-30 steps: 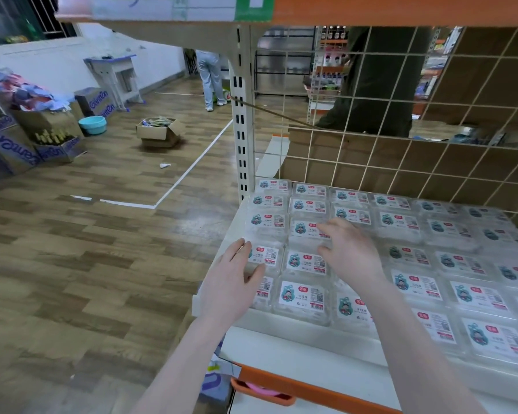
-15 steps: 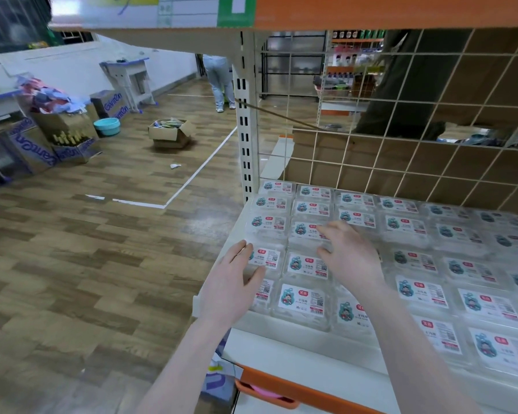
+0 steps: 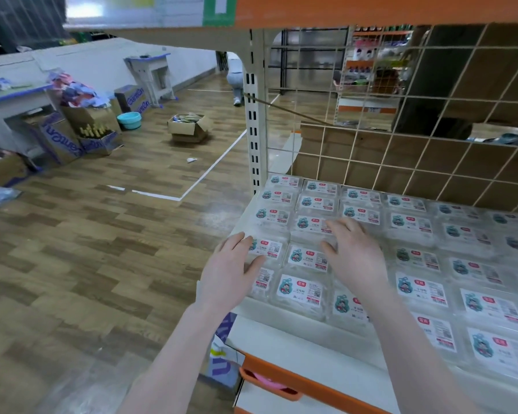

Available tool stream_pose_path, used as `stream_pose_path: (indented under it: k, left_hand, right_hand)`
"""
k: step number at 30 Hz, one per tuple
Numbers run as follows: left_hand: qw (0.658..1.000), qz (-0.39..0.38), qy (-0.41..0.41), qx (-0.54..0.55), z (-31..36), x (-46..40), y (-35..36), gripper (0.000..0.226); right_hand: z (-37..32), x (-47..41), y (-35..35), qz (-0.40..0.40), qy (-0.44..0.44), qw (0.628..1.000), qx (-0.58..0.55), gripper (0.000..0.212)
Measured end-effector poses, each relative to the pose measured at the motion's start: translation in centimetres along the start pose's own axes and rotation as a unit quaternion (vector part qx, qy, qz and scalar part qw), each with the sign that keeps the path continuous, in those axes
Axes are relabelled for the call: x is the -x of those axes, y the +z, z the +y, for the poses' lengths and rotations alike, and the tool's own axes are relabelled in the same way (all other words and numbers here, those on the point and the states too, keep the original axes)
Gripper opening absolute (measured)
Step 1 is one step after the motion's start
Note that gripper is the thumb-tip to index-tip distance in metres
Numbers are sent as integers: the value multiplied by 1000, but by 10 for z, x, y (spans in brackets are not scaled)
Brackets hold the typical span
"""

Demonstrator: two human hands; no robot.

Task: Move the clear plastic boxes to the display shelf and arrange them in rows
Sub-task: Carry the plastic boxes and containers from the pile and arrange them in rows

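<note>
My left hand (image 3: 228,279) and right hand (image 3: 356,255) are where they were a second ago, flat on the clear plastic boxes (image 3: 304,289) at the left end of the display shelf (image 3: 296,345); only my head has shifted. Fingers of both hands lie straight and a little spread, pressing on lids, gripping nothing. The left rests on the edge column, the right two columns in. Nothing has moved, so I judge this is a last squaring-up of rows already laid.

Counted: two hands, one shelf, and about five boxes front to back in the near columns. Farther right they blur, so I cannot give a total.
</note>
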State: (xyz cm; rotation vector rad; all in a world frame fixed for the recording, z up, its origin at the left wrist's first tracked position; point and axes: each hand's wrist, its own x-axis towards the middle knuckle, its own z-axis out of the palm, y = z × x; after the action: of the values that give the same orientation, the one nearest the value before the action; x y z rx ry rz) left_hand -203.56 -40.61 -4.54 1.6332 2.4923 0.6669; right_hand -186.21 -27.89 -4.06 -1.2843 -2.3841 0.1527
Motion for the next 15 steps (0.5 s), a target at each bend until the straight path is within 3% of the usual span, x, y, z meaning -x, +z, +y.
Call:
stream_pose_path:
  k: [3, 6, 10, 15]
  left_hand:
    - [1000, 3, 7, -7, -2, 8, -4, 49]
    - [1000, -5, 23, -2, -6, 12, -7, 49]
    - [997, -17, 68, 8, -9, 24, -14, 53]
    - [990, -34, 135, 0, -10, 49, -18, 55]
  right_hand:
    - [1, 15, -1, 64, -6, 998, 23, 27]
    - [-3, 36, -2, 91, 45, 993, 60, 21]
    - [-16, 78, -5, 112, 154, 978, 87, 30]
    - [-37, 146, -6, 166, 218, 953, 129, 38]
